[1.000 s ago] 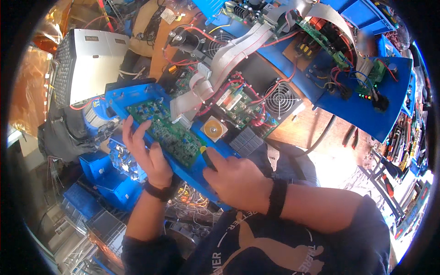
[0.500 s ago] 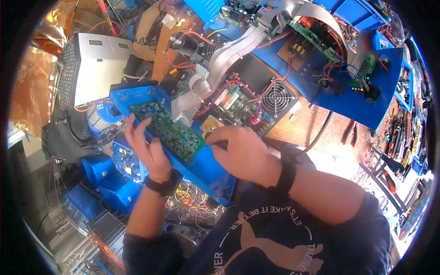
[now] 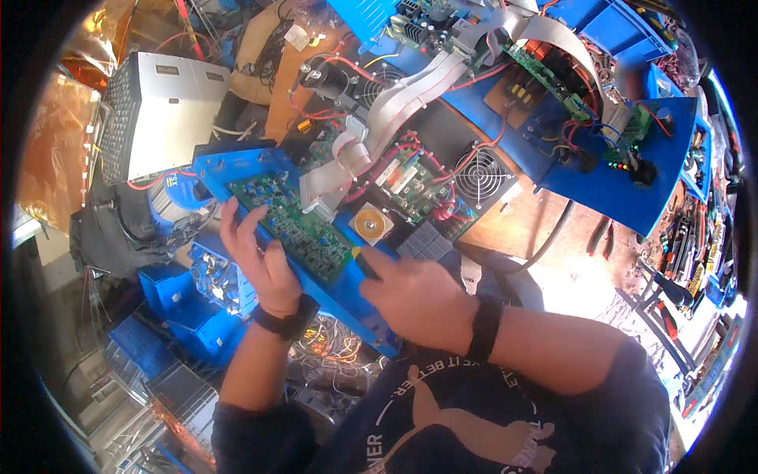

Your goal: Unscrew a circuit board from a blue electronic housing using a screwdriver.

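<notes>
Bench: wooden (image 3: 517,221), beyond R hand, cluttered workshop all round.
Opened unit: dark base (image 3: 434,126) w/ fan grilles, just beyond both hands; innards exposed, prob. for access.
Blue tray: (image 3: 357,314) btwn the hands, tilted, board side up, prob. so the person can see & reach it.
Blue bins: (image 3: 207,325) left of & below L hand; contents hard to ID. Smaller bin (image 3: 223,276) just beside L hand, looks full of shiny bits, too blurry to name.
Ribbon cable: (image 3: 403,88) runs from far side of unit to board's edge beyond the hands; its reach is prob. why tray sits so close.
Green board: (image 3: 294,233) in the tray, btwn L fingers & R fingertips; flat to tray floor.
R hand: (image 3: 418,300) closed round a dark tool (image 3: 366,265), yellow end at board's near corner; type n/c.
L hand: (image 3: 264,257) fingers spread, at tray's left edge, prob. steadying; can't tell if it grips.
</notes>
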The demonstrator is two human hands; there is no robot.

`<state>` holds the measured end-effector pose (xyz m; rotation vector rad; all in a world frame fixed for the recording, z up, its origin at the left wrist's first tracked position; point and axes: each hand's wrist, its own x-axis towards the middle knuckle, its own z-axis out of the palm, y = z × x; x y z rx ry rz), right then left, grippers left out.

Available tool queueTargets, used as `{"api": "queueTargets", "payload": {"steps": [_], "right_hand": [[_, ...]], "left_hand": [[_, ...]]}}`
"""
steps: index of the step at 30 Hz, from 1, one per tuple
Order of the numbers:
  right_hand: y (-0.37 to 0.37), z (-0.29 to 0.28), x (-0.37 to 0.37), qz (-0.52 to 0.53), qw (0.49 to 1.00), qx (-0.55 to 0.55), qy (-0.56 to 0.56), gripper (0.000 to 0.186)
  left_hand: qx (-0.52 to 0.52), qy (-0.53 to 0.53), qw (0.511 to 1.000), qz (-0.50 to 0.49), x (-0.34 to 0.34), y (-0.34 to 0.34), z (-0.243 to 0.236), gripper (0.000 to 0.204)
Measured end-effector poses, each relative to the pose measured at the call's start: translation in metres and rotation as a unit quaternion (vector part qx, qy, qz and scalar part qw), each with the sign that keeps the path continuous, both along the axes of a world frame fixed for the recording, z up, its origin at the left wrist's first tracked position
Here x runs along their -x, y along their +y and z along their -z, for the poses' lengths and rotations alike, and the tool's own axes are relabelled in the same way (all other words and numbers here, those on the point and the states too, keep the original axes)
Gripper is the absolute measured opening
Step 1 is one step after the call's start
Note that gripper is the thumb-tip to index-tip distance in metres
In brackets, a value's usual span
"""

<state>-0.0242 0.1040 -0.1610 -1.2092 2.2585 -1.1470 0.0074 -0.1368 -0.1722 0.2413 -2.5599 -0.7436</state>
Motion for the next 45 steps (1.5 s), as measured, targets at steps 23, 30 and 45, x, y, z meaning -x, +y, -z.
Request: {"api": "queueTargets", "payload": {"steps": [23,30,45], "right_hand": [[0.337,0.001,-0.063,0.571,0.816,-0.047,-0.079,0.031],[0.356,0.096,-0.038,0.500,0.835,-0.226,0.048,0.048],[0.337,0.130,-0.018,0.491,0.806,-0.331,0.003,0.026]], "left_hand": [[0.109,-0.038,0.993,0.008,0.005,-0.018,-0.010,0.033],[0.081,-0.099,0.989,-0.072,-0.010,-0.040,-0.034,0.033],[0.043,-0.064,0.982,-0.170,-0.086,0.016,-0.061,0.025]]}}
